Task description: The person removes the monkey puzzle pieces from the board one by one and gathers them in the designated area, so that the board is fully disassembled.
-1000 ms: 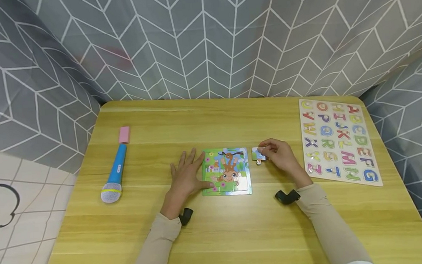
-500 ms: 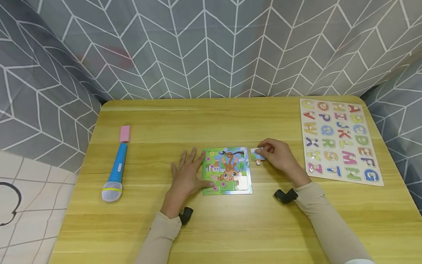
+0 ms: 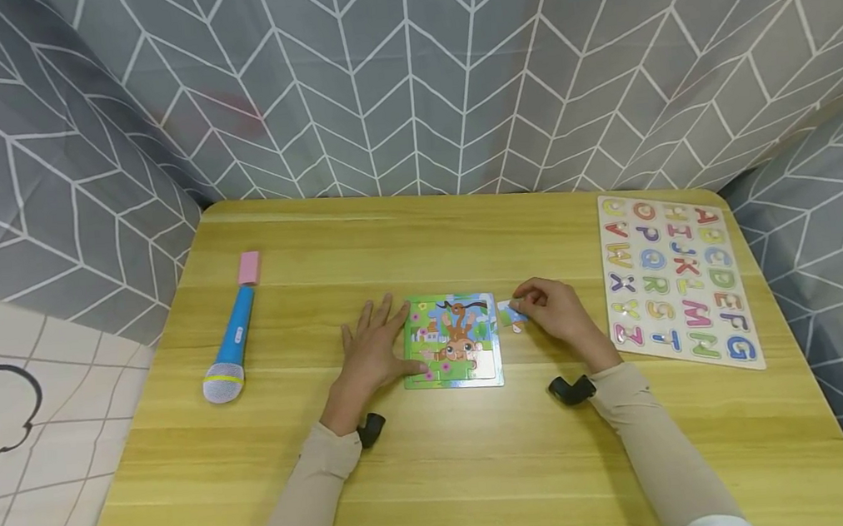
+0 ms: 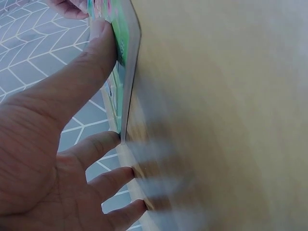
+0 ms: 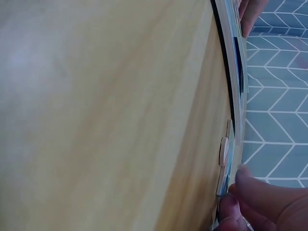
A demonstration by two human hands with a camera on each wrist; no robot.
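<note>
A square jigsaw puzzle (image 3: 460,326) with a cartoon monkey lies flat in mid-table, a pale bare patch showing at its lower right. My left hand (image 3: 371,353) rests at its left side with fingers spread. In the left wrist view the thumb (image 4: 98,41) presses on the puzzle's face, and the other fingertips touch the table beside its edge. Just right of the puzzle, my right hand (image 3: 557,310) pinches a small blue and green puzzle piece (image 3: 509,315) between thumb and fingers. The right wrist view shows this piece (image 5: 224,153) edge-on, a rounded tab sticking out.
On the left lie a blue toy microphone (image 3: 236,338) and a pink block (image 3: 249,269) at its handle end. An alphabet board (image 3: 679,282) with colourful letters lies at the right. Grey patterned curtains (image 3: 405,80) hang behind the wooden table (image 3: 440,478).
The pinched piece has shifted slightly left, closer to the puzzle's right edge, and has turned a little in the right hand. The left hand keeps its place.
</note>
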